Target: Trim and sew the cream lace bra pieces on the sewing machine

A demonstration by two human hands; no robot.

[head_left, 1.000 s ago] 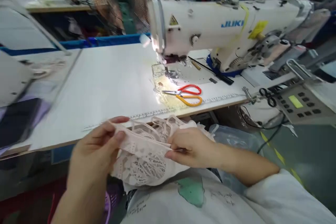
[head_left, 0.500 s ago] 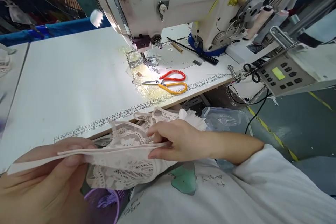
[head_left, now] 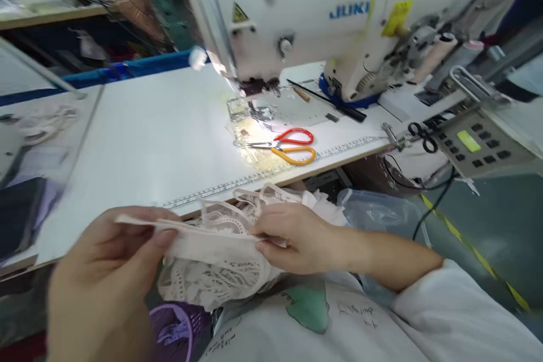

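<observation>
A white lace garment (head_left: 212, 280) with thin straps, like a bra, is held in front of my lap at the table's front edge. My left hand (head_left: 114, 260) pinches the end of its smooth top band between thumb and fingers, with a short tip sticking out beyond them. My right hand (head_left: 297, 237) grips the same band farther right, its fingertips closed on the edge. The band is stretched fairly straight between both hands. More lace and straps bunch up behind it, against the table edge.
On the white table (head_left: 139, 136), red-and-orange-handled scissors (head_left: 292, 147) lie before a sewing machine (head_left: 305, 22). A printed ruler strip (head_left: 229, 184) runs along the edge. Below stand a purple basket (head_left: 190, 328) and a clear plastic bin (head_left: 382, 212). A dark flat object (head_left: 21, 215) lies left.
The view has turned left and up, bringing the dark flat object into sight. My left hand has come closer to my right hand, and less band sticks out past it. Both still grip the lace garment.
</observation>
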